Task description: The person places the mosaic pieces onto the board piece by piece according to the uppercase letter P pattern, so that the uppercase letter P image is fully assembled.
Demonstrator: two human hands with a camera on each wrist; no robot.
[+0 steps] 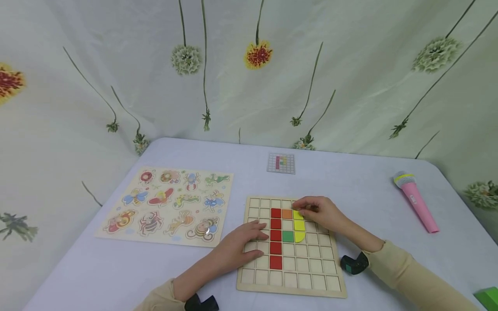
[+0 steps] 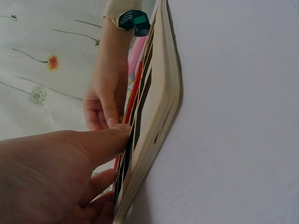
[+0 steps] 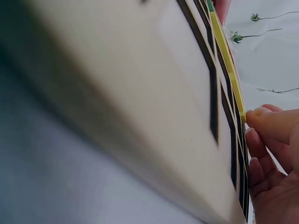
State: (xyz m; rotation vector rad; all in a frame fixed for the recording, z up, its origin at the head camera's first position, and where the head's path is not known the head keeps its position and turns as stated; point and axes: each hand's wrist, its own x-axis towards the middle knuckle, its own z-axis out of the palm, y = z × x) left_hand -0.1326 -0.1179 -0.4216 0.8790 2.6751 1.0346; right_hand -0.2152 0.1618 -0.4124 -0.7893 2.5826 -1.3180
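Note:
A wooden grid board [image 1: 311,276] lies on the white table. It holds a column of red tiles [image 1: 276,235], an orange tile [image 1: 286,213], a green tile [image 1: 288,236] and yellow tiles [image 1: 299,225]. My left hand [image 1: 245,242] rests flat on the board's left side, fingers straight beside the red column. My right hand [image 1: 317,214] has curled fingers pinching the top yellow tile [image 1: 297,214] next to the orange one. In the right wrist view the thumb [image 3: 268,123] touches the yellow tile's end [image 3: 229,65]. The left wrist view shows the board edge-on [image 2: 159,102].
A wooden insect peg puzzle [image 1: 167,205] lies to the left. A small pattern card [image 1: 281,163] sits behind the board. A pink toy microphone [image 1: 415,201] lies at the right, and a green block [image 1: 488,298] shows at the bottom right corner. A flowered cloth hangs behind.

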